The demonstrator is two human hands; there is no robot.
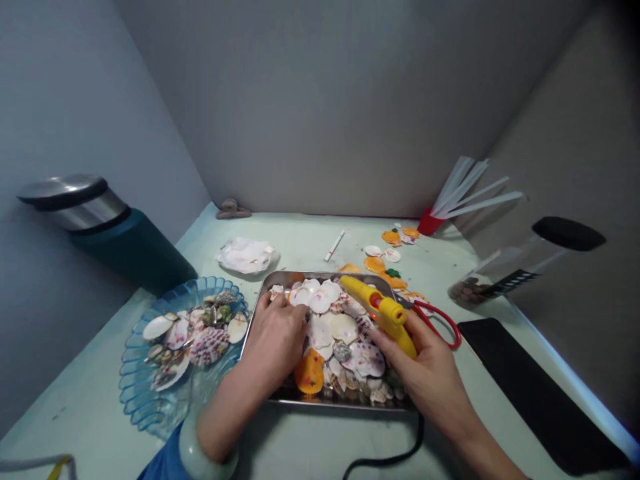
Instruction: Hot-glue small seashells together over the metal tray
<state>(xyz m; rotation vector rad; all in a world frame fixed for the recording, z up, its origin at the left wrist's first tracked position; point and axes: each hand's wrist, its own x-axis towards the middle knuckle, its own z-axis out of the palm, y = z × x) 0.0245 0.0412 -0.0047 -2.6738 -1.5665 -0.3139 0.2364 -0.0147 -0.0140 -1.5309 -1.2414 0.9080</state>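
My right hand (433, 370) is wrapped round a yellow hot glue gun (393, 317), its body slanting over the right part of a metal tray (345, 405). In the tray lie many seashells (345, 328), white, spotted and striped, with an orange shell (309, 372) near the front. My left hand (280, 333) reaches over the tray's left side, palm down, fingers curled down among the shells. Its fingertips are partly hidden, so what they pinch does not show. A pale bangle (209, 453) circles the left wrist.
A blue scalloped plate (131, 373) of shells stands left, by a teal bottle (133, 250). Behind the tray are crumpled white paper (247, 255), a white stick (334, 246) and orange shell pieces (375, 265). Red-handled scissors (453, 331), glue sticks (463, 187), a clear jar (505, 273) and a black phone (535, 393) are right.
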